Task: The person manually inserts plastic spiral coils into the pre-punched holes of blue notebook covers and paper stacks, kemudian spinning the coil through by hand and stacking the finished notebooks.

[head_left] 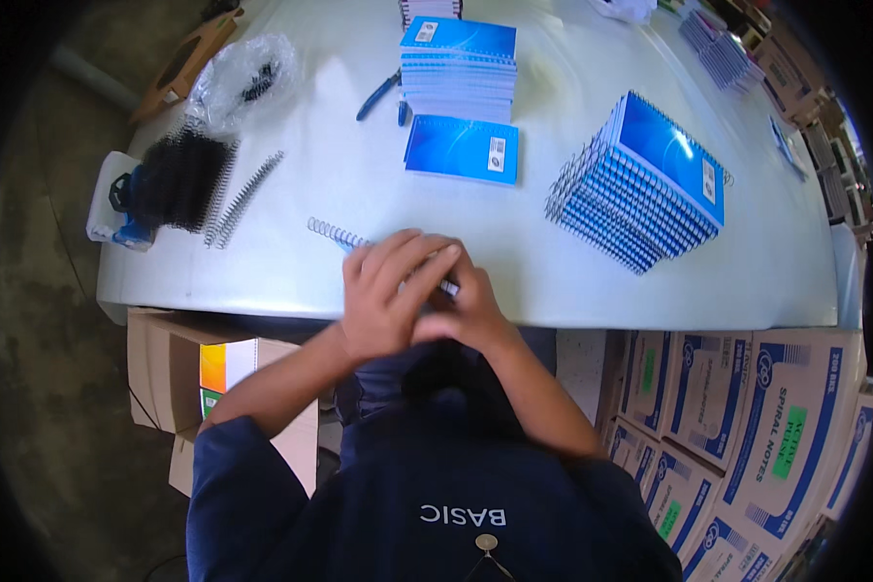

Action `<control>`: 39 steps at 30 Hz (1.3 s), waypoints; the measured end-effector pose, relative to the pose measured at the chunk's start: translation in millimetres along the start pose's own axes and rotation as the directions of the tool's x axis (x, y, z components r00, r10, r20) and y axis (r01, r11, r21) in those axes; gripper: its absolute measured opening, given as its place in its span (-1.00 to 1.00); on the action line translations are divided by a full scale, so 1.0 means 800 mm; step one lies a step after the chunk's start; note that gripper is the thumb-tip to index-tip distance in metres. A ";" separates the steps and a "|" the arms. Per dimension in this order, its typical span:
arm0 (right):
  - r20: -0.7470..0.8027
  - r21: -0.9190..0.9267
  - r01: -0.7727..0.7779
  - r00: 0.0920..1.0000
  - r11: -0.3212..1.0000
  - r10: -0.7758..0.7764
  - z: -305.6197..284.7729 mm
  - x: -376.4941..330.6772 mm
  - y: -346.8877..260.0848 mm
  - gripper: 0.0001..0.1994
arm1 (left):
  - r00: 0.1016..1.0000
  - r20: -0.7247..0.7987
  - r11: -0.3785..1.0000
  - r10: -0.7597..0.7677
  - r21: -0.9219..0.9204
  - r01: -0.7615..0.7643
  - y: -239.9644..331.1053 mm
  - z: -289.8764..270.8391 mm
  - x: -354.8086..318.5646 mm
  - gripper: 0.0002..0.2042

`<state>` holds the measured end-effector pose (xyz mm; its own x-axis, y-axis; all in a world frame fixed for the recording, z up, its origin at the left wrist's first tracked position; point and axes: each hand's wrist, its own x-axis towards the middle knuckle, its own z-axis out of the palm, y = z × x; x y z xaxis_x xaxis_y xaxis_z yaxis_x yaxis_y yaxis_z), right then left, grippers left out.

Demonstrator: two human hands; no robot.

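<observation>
**Winding the coil through a notebook at the table edge**

We hold both hands together, left hand [383,296] over right hand [466,310], clamped on a small notebook [448,285] at the near table [291,281] edge; its wire coil [335,232] sticks out leftward. We should probably turn steadily, keeping the holes lined up. Beyond lie a loose notebook [463,147] and bound stacks [650,179].

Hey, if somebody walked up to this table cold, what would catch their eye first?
Probably the two hands, left hand and right hand, clasped over a spiral-bound notepad at the near edge of the white table. Next, the slanting stack of blue spiral notebooks on the right and the squarer blue stack at the far middle. A dark bundle of loose binding coils sits at the left.
</observation>
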<state>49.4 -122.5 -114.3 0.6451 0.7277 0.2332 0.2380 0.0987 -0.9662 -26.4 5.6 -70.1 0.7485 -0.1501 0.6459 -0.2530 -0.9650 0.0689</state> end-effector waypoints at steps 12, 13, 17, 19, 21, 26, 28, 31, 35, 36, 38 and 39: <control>-0.067 0.012 -0.082 0.994 0.997 0.083 -0.001 0.015 0.004 -0.82 | 0.971 0.238 0.974 -0.001 -0.218 0.054 -0.014 -0.003 0.045 -0.70; -0.084 -0.036 -0.088 0.993 0.995 0.085 -0.001 0.014 0.005 -0.91 | 0.953 0.302 0.964 0.022 -0.259 0.060 -0.020 -0.008 0.045 -0.72; -0.024 0.016 -0.122 0.992 0.992 0.122 -0.001 0.016 -0.010 -0.83 | 0.884 0.467 0.910 0.001 -0.368 0.193 -0.030 -0.035 0.056 -0.76; -0.045 0.077 -0.070 0.996 0.995 0.073 0.002 0.015 -0.005 -0.84 | 0.858 0.513 0.892 -0.007 -0.385 0.237 -0.030 -0.039 0.063 -0.77; -0.058 0.058 -0.107 0.992 0.993 0.110 0.004 0.016 -0.005 -0.85 | 0.841 0.539 0.876 -0.030 -0.391 0.282 -0.028 -0.040 0.067 -0.76; -0.066 0.048 -0.148 0.986 0.988 0.151 0.001 0.015 0.001 -0.87 | 0.841 0.540 0.904 0.026 -0.371 0.210 -0.032 -0.037 0.079 -0.79; -0.115 0.004 -0.122 0.986 0.993 0.122 0.001 0.010 0.008 -0.88 | 0.849 0.526 0.917 0.036 -0.355 0.181 -0.023 -0.036 0.084 -0.81; -0.003 0.059 -0.101 0.995 0.993 0.101 -0.005 0.009 -0.001 -0.88 | 0.869 0.492 0.941 0.056 -0.316 0.118 -0.016 -0.040 0.082 -0.84; 0.062 0.030 -0.008 0.998 1.000 0.006 -0.022 0.002 -0.041 -0.70 | 0.871 0.491 0.976 -0.010 -0.184 0.115 -0.001 -0.057 0.098 -0.81; 0.021 0.039 -0.027 0.999 0.999 0.026 -0.030 -0.005 -0.044 -0.69 | 0.850 0.522 0.977 -0.065 -0.142 0.162 0.009 -0.057 0.108 -0.78; -0.045 0.070 -0.066 0.997 0.995 0.069 -0.052 -0.021 -0.067 -0.67 | 0.951 0.307 0.968 -0.023 -0.231 0.098 0.026 -0.059 0.132 -0.76; -0.124 0.146 0.000 0.992 0.989 0.018 -0.068 -0.023 -0.092 -0.69 | 0.981 0.194 0.960 -0.012 -0.272 0.065 0.031 -0.064 0.144 -0.75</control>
<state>59.3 -180.4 -41.4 0.7342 0.6398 0.2271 0.1290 0.1969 -0.9719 22.3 -25.0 44.9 0.8561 -0.1772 0.4856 -0.3606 -0.8778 0.3153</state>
